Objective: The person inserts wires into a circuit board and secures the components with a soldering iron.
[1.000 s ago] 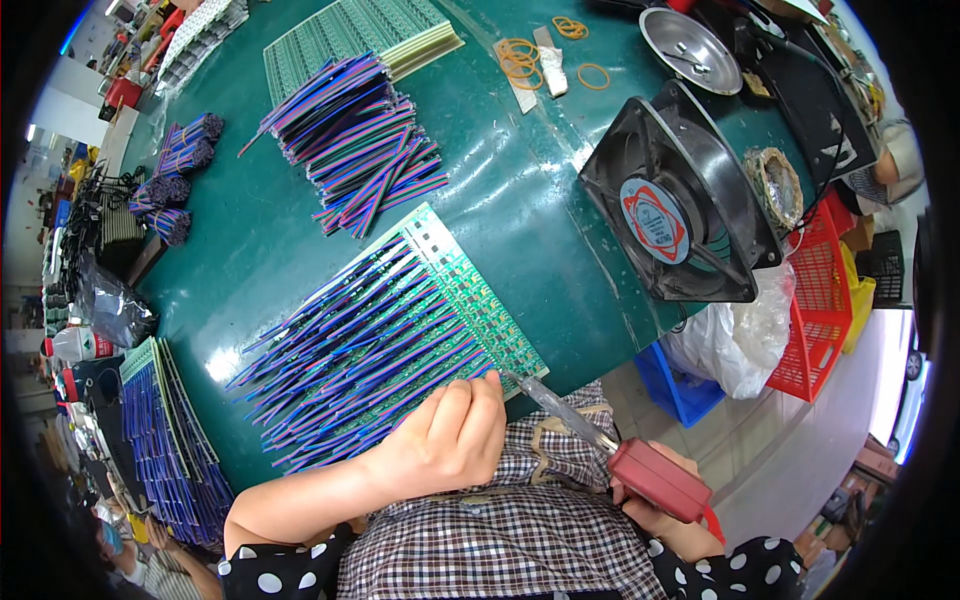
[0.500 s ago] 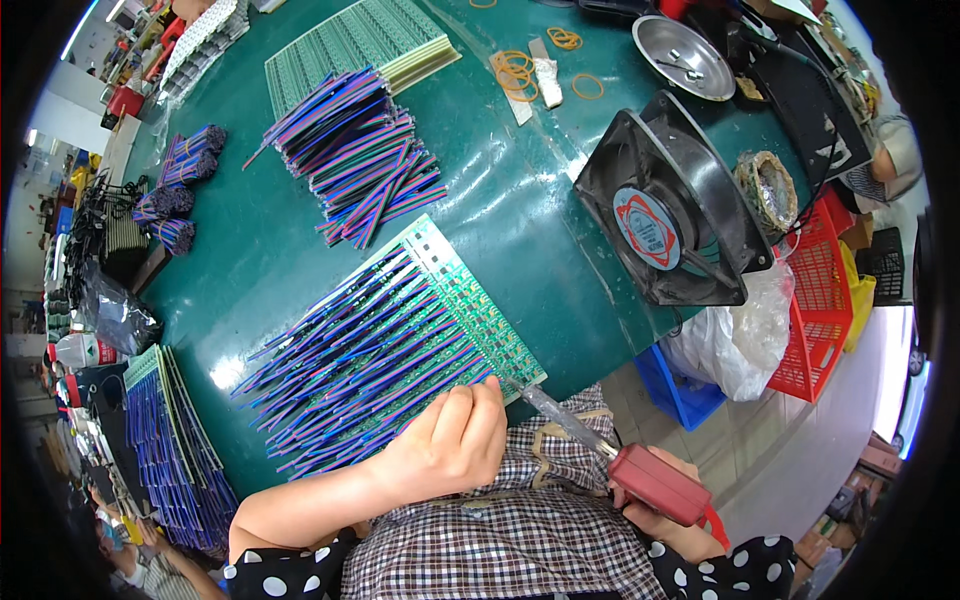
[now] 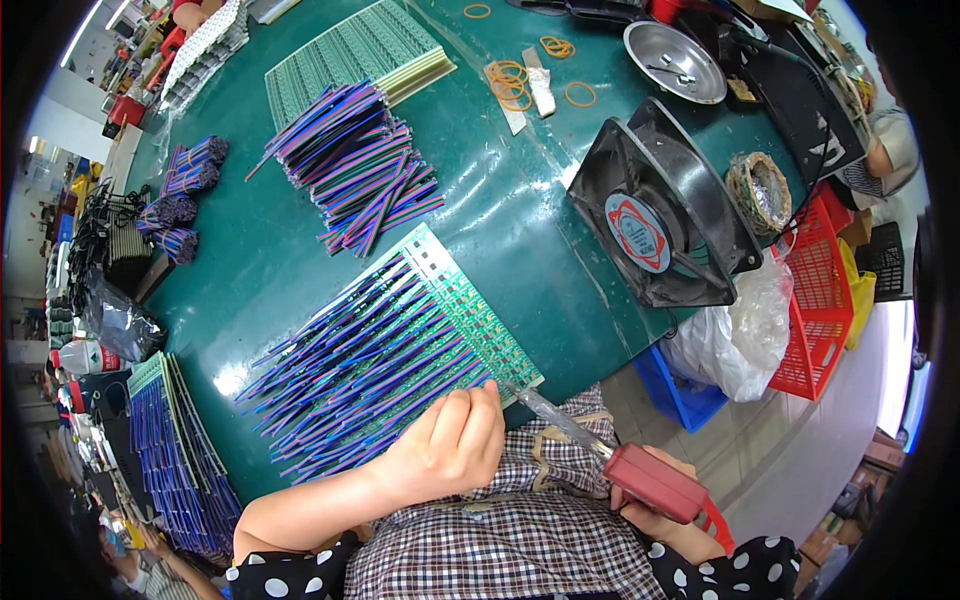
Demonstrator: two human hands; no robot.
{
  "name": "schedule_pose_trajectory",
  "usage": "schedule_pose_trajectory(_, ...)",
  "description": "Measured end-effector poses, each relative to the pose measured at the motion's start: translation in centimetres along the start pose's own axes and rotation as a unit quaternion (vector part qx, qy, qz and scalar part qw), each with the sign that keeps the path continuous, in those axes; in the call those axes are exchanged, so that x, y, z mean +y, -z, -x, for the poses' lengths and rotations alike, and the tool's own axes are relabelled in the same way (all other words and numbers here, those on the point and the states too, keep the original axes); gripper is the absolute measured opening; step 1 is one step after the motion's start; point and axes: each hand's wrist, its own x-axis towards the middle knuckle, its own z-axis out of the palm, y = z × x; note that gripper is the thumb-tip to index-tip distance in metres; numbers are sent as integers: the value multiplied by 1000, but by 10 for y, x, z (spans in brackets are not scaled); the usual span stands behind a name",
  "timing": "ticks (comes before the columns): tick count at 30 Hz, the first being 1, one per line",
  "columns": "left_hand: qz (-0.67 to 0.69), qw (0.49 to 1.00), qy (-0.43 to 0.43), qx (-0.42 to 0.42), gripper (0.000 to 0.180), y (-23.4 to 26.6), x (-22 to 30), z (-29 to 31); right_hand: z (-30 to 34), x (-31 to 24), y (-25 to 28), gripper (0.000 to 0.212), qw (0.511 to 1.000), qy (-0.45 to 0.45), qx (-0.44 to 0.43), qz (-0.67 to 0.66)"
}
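Observation:
A green circuit board panel [image 3: 482,322] lies slanted on the table, with rows of blue, red and black wires [image 3: 345,365] fanning leftward from it. At its near corner my left hand [image 3: 455,440] is closed in a pinch at the end of a wire, the fingertips close to the board's edge. My right hand [image 3: 650,518] grips the dark red handle of a soldering gun [image 3: 656,484]. Its long metal barrel points up-left, and the tip meets the board's near corner, right beside my left fingertips. Whether solder is melting there is too small to tell.
Loose cut wires [image 3: 360,175] are heaped beyond the board, before a stack of bare panels [image 3: 350,60]. A black fan [image 3: 665,210] stands on the right. Rubber bands [image 3: 508,85] and a metal dish [image 3: 675,62] lie farther back. Wired panels [image 3: 180,450] hang at left.
The whole view has shifted slightly. My hands and the soldering gun stay almost in the same place at the board's near corner.

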Motion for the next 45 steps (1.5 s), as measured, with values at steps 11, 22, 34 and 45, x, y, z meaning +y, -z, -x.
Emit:
schedule_pose_trajectory(11, 5, 1000, 6, 4, 12, 1, 1, -1, 17, 25, 1, 68, 998, 55, 20, -31)
schedule_pose_trajectory(22, 19, 1000, 16, 8, 15, 0, 1, 1, 1, 2, -3, 64, 997, -19, 2, -79)
schedule_pose_trajectory(34, 14, 1000, 18, 3, 14, 2, 1, 3, -8, 7, -4, 63, 995, 99, -4, -16)
schedule_pose_trajectory(45, 39, 999, 23, -17, 19, 2, 0, 0, 27, -12, 45, 30, 998, -38, -18, 38)
